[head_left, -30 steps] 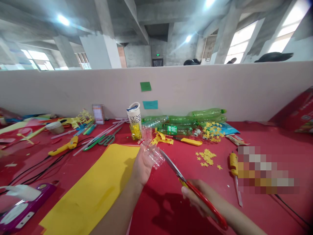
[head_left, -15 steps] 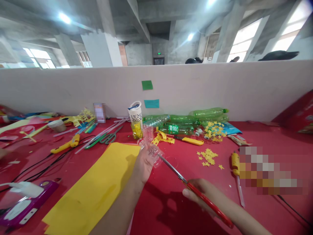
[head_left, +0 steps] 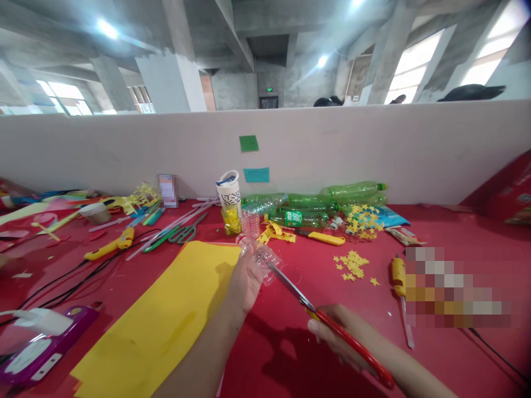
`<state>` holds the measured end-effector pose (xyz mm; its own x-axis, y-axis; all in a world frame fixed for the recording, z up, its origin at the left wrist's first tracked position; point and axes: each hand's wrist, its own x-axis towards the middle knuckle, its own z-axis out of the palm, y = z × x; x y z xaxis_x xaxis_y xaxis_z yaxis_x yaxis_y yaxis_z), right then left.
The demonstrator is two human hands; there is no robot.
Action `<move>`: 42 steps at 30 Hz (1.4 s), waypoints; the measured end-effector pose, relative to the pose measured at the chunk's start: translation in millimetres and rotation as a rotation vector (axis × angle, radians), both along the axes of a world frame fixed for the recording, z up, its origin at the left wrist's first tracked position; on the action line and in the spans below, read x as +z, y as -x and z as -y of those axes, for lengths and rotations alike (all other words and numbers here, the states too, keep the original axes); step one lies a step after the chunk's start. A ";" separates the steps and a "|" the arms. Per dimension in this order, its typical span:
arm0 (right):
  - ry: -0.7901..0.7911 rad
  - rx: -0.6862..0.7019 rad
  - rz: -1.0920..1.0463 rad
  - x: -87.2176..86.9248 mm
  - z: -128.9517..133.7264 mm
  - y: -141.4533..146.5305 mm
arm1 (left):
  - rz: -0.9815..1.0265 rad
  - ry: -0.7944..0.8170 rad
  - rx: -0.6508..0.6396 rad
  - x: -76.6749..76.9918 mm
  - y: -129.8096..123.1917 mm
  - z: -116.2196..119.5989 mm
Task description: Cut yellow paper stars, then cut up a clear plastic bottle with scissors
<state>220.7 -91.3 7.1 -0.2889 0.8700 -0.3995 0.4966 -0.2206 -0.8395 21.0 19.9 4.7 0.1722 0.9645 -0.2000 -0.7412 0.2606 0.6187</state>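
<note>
My left hand (head_left: 248, 281) is closed around a clear plastic bottle top (head_left: 265, 258) with a red cap, tilted with its cut end toward the right. My right hand (head_left: 340, 331) grips red-handled scissors (head_left: 292, 286). Their blades reach the wide end of the bottle piece; whether the tips are on or inside its rim is hard to make out. Beneath my left forearm lie yellow sheets (head_left: 166, 315). Just behind the bottle top stands a clear ribbed plastic piece (head_left: 250, 224).
Green bottles (head_left: 309, 204) lie along the white partition (head_left: 332, 143), beside a patterned white cup (head_left: 228, 193). Yellow paper stars (head_left: 352, 265), a box cutter (head_left: 327, 239) and a yellow glue gun (head_left: 399, 276) are to the right. At left are another glue gun (head_left: 110, 244) and a purple power strip (head_left: 50, 342).
The scissors and my right hand have shifted very slightly left. The bottle top has turned a little in my left hand, showing more of its red cap.
</note>
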 end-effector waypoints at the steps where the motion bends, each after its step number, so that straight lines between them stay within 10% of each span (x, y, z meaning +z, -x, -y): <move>1: 0.000 0.001 -0.009 0.2 0.0 0.5 | 0.003 -0.007 0.002 -0.3 -0.4 0.5; 42: 0.107 -0.104 -0.033 8.0 1.5 9.6 | 0.049 -0.075 0.051 -0.4 -1.4 2.6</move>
